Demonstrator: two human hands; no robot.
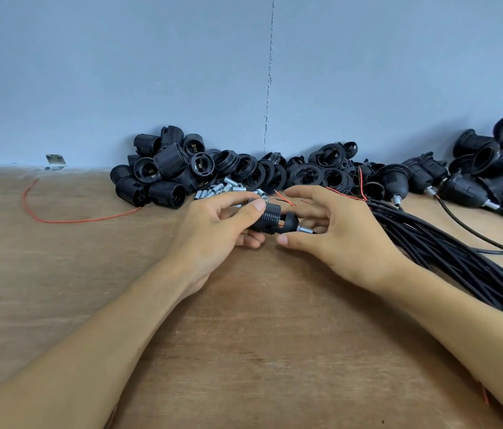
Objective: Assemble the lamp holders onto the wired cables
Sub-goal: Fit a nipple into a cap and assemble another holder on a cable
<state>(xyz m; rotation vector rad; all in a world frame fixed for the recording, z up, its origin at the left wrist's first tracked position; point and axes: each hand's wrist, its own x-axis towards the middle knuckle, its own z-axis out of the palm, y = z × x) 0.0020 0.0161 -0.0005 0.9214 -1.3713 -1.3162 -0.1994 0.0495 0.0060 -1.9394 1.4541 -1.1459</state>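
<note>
My left hand [213,227] grips a black threaded lamp holder body [270,216] between thumb and fingers, just above the wooden table [244,335]. A black cap [290,222] with a small metal nipple [304,229] sits against its right end, and thin wires show in the gap between the two. My right hand [337,230] is cupped around the cap end with fingers spread; whether it touches the cap I cannot tell. A thick bundle of black cables [448,246] runs from behind my right hand off to the right.
Loose black holder bodies [157,171] and black rings [275,171] are piled along the blue wall. Several small metal nipples [222,190] lie in front of them. Assembled holders on cables [476,181] lie at the far right. A loose red wire [58,218] curves at the left.
</note>
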